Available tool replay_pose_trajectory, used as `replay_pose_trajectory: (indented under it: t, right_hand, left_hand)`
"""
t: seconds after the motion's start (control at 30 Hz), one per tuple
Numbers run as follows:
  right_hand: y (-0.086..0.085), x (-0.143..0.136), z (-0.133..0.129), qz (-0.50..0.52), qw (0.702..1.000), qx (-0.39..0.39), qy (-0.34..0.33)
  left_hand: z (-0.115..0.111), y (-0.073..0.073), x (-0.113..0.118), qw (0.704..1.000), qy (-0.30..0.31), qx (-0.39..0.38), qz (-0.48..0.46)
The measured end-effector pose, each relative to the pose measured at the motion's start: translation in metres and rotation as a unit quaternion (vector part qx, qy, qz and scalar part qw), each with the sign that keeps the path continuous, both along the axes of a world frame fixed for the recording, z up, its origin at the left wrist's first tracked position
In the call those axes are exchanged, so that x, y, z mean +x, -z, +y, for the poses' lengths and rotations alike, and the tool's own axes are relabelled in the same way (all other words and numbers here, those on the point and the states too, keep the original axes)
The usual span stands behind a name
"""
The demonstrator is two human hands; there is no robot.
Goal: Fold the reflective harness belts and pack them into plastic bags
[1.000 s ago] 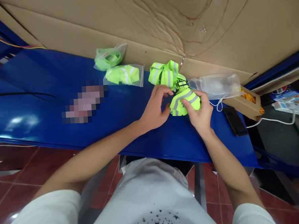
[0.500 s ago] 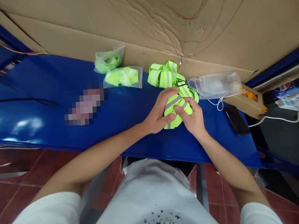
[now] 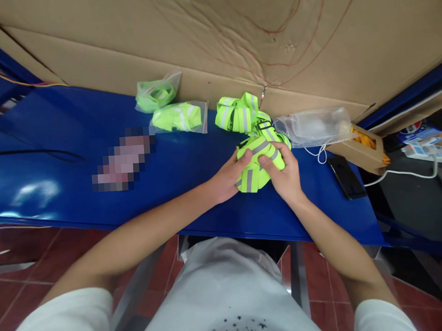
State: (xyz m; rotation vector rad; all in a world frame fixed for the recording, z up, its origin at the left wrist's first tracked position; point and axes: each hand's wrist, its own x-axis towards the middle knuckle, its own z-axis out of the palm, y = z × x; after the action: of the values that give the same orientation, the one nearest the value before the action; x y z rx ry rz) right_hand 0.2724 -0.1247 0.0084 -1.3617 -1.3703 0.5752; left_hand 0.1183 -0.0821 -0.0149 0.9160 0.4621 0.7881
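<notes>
A folded bundle of neon yellow-green strap (image 3: pixel 257 171) with grey reflective stripes is held between both hands over the blue table. My left hand (image 3: pixel 231 177) grips its left side, thumb on top and the other fingers hidden under it. My right hand (image 3: pixel 285 174) clasps the right side, its thumb pressed on the upper face. Just behind the bundle lies a looser heap of the same strap (image 3: pixel 238 113), with a black buckle (image 3: pixel 265 125) near its right part.
Two clear bags of green strap, one (image 3: pixel 156 95) behind the other (image 3: pixel 178 117), lie left of the heap. To the right are clear plastic bags (image 3: pixel 318 124), a phone (image 3: pixel 346 178) and a cardboard box (image 3: pixel 370 151). A pixelated item (image 3: pixel 123 161) lies left on the blue table (image 3: pixel 183 168).
My left hand has shifted slightly down and left on the bundle, its fingers moving from the top edge to underneath. More of the bundle's upper left side shows.
</notes>
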Motion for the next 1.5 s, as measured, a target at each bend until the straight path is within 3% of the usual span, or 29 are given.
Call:
replay_pose_trajectory:
  t: [0.1,0.2,0.4,0.57,0.63,0.67,0.73,0.8,0.87,0.93,1.07,1.17,1.3,1.5]
  right_hand:
    - [0.005,0.002,0.002,0.007,1.0,-0.026,0.0]
    - [0.014,0.004,0.005,0.027,0.999,-0.033,-0.003]
    - [0.02,0.003,0.004,-0.001,0.999,0.033,0.005]
    - [0.015,0.02,0.012,-0.051,0.996,0.051,-0.045]
    - [0.015,0.04,0.025,-0.101,0.994,0.046,-0.004]
    - [0.016,0.053,0.033,-0.151,0.986,0.057,0.05]
    - [0.02,0.08,0.049,-0.297,0.937,0.054,0.178]
    - [0.026,0.105,0.061,-0.378,0.888,-0.006,0.263]
    - [0.03,0.121,0.067,-0.409,0.865,-0.051,0.285]
    - [0.029,0.126,0.066,-0.416,0.861,-0.057,0.287]
    - [0.013,0.103,0.046,-0.394,0.874,0.087,0.27]
    - [0.002,0.071,0.028,-0.386,0.882,0.192,0.188]
    - [-0.003,0.043,0.014,-0.352,0.904,0.226,0.091]
    - [-0.004,0.041,0.014,-0.258,0.935,0.227,0.084]
  left_hand:
    - [-0.002,-0.001,0.0,0.999,0.034,-0.012,-0.008]
    - [-0.002,0.002,0.001,1.0,0.018,-0.015,-0.007]
    - [-0.004,0.003,0.004,0.995,-0.074,0.058,-0.024]
    - [-0.003,0.0,0.003,0.987,-0.135,0.084,0.013]
    - [0.0,0.0,0.002,0.987,-0.146,0.071,0.023]
    - [0.002,0.0,0.002,0.986,-0.148,0.071,0.028]
    - [0.004,0.0,0.001,0.986,-0.146,0.072,0.036]
    - [0.004,-0.001,-0.001,0.99,-0.127,0.056,0.039]
    - [0.003,-0.003,-0.003,0.996,-0.083,0.01,0.036]
    - [0.002,-0.004,-0.005,0.998,-0.023,-0.053,0.03]
    - [0.005,-0.007,-0.008,0.993,0.031,-0.112,0.0]
    - [0.008,-0.013,-0.01,0.994,0.031,-0.103,-0.007]
    - [0.01,-0.021,-0.013,0.994,0.036,-0.099,0.014]
    - [0.014,-0.018,-0.014,0.993,0.046,-0.089,0.069]
